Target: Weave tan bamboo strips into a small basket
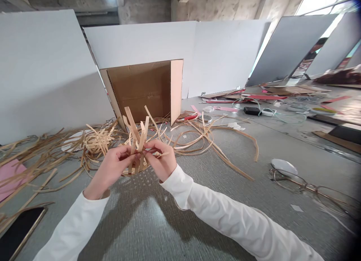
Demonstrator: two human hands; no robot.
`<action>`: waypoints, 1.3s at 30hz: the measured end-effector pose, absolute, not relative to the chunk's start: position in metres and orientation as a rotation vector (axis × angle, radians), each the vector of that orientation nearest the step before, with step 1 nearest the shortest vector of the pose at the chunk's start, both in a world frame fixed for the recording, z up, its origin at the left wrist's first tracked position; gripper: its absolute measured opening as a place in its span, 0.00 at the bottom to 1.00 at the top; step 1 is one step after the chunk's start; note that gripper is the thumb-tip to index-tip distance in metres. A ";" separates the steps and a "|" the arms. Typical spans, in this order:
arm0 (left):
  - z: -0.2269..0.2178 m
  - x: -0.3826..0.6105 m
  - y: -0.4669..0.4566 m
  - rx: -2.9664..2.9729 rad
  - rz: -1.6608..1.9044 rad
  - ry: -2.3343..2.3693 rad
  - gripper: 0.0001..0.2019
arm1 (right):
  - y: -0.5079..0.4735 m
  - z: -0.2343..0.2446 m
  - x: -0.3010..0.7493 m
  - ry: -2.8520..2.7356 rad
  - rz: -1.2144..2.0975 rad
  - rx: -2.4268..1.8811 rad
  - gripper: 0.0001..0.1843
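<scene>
Both hands meet at a small, partly woven basket (137,169) of flat pale strips, whose loose uprights stick up above the fingers. My left hand (111,167) pinches its near side from the left, thumb and fingers closed on the strips. From the right, my right hand (162,159) pinches the weave close to the left fingertips, with a strip end showing past it. The fingers hide part of the basket wall. Just behind and left sits a tangled bundle of woven strips (98,141). Loose long strips (220,152) curl over the table to the right.
An open cardboard box (176,92) stands behind my hands against white panels (225,54). A phone (22,231) lies front left beside pink paper (11,176). Eyeglasses (310,187), a tape roll (205,119) and a black adapter (252,110) are on the right.
</scene>
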State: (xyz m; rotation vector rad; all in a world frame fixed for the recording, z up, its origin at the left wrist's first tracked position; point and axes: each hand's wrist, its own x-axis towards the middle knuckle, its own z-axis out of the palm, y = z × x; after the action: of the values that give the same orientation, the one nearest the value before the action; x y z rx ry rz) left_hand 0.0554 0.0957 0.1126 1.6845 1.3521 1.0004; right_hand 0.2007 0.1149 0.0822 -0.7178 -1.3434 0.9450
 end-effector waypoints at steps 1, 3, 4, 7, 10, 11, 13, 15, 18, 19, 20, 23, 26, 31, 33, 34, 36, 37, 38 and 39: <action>0.112 0.054 0.097 1.700 0.999 1.345 0.09 | 0.115 0.082 0.201 -1.365 0.925 -0.700 0.05; 0.111 0.053 0.098 1.737 0.992 1.347 0.09 | 0.116 0.081 0.202 -1.423 0.883 -0.670 0.06; 0.110 0.052 0.098 1.755 0.990 1.359 0.10 | 0.117 0.080 0.202 -1.454 0.863 -0.662 0.06; 0.111 0.052 0.098 1.791 0.993 1.404 0.12 | 0.118 0.081 0.203 -1.515 0.836 -0.661 0.07; 0.113 0.052 0.096 1.795 0.989 1.423 0.12 | 0.117 0.084 0.203 -1.514 0.858 -0.669 0.05; 0.113 0.053 0.096 1.797 0.987 1.426 0.12 | 0.116 0.085 0.203 -1.505 0.873 -0.674 0.03; 0.114 0.053 0.095 1.806 0.978 1.427 0.12 | 0.114 0.087 0.203 -1.487 0.907 -0.686 0.02; 0.114 0.053 0.094 1.815 0.966 1.418 0.12 | 0.113 0.089 0.204 -1.474 0.916 -0.697 0.05; 0.115 0.055 0.094 1.841 0.932 1.415 0.10 | 0.113 0.089 0.205 -1.472 0.869 -0.703 0.06; 0.115 0.055 0.094 1.862 0.916 1.422 0.10 | 0.113 0.088 0.205 -1.476 0.857 -0.707 0.07; 0.116 0.056 0.094 1.887 0.903 1.431 0.10 | 0.114 0.087 0.205 -1.476 0.853 -0.715 0.07; 0.117 0.056 0.093 1.934 0.883 1.456 0.15 | 0.116 0.085 0.205 -1.454 0.869 -0.756 0.06; 0.118 0.055 0.092 1.848 0.895 1.429 0.18 | 0.116 0.083 0.205 -1.437 0.870 -0.771 0.06; 0.116 0.052 0.093 1.584 0.976 1.401 0.19 | 0.111 0.084 0.204 -1.425 0.890 -0.728 0.05; 0.114 0.052 0.094 1.542 0.987 1.396 0.19 | 0.109 0.086 0.203 -1.454 0.894 -0.679 0.05; 0.114 0.051 0.095 1.556 0.972 1.397 0.19 | 0.108 0.086 0.203 -1.477 0.893 -0.656 0.05; 0.114 0.051 0.096 1.639 0.935 1.420 0.18 | 0.108 0.087 0.203 -1.525 0.890 -0.636 0.05; 0.114 0.052 0.095 1.703 0.923 1.442 0.18 | 0.108 0.086 0.204 -1.546 0.890 -0.643 0.05; 0.114 0.052 0.095 1.775 0.914 1.467 0.18 | 0.110 0.086 0.204 -1.565 0.887 -0.657 0.04; 0.114 0.054 0.093 1.844 0.910 1.492 0.18 | 0.111 0.086 0.204 -1.580 0.883 -0.673 0.04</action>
State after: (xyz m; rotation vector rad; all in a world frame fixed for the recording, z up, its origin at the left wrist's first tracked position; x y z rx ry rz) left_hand 0.0539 0.0932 0.1144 1.8443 1.4919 0.9103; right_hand 0.2042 0.1108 0.0855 -0.6732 -1.5801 0.8832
